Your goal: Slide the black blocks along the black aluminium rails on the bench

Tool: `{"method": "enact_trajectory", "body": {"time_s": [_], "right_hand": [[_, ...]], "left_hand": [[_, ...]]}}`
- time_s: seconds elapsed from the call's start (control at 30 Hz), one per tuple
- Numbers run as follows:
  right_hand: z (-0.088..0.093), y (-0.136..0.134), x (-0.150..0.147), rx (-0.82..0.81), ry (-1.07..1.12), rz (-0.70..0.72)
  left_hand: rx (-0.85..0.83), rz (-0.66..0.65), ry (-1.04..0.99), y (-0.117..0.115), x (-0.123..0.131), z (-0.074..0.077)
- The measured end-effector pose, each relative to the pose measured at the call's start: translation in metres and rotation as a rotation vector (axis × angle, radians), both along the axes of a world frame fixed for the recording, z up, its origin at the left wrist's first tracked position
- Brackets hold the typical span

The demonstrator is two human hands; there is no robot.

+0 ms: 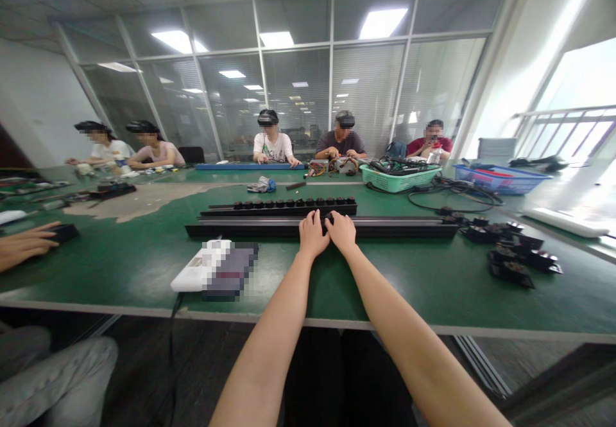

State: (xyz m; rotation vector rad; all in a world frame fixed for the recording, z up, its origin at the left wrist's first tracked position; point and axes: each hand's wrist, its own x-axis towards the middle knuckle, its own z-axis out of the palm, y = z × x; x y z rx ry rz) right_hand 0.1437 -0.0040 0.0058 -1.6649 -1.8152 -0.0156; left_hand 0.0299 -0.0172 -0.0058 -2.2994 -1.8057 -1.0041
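Note:
A long black rail (394, 228) lies across the green table (120, 260) in front of me. Both my hands rest on its middle, side by side and touching. My left hand (312, 234) and my right hand (342, 231) have their fingers curled over the rail's far edge, where a small black part sits between them. Behind it lies a second black strip (283, 207) carrying a row of several black round sockets.
Loose black socket modules (514, 253) lie at the right. A white device (202, 266) sits left of my arms. A green basket of cables (399, 176), a blue tray (500, 180) and several seated people are at the far side. Another person's hand (26, 244) reaches in at the left.

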Motion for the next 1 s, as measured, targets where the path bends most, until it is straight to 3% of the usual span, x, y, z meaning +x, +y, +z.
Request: {"method": "enact_trajectory", "body": {"time_s": [0.57,0.87,1.0], "right_hand": [[-0.002,0.000,0.002,0.009,0.031,-0.051],[0.006,0.001,0.008,-0.053,0.004,-0.038],[0.009,0.004,0.018,-0.095,-0.033,0.033]], "left_hand": [[-0.003,0.006,0.006,0.000,0.000,0.000],[0.005,-0.001,0.004,0.000,0.000,-0.001],[-0.007,0.003,0.010,0.000,-0.001,-0.001]]}}
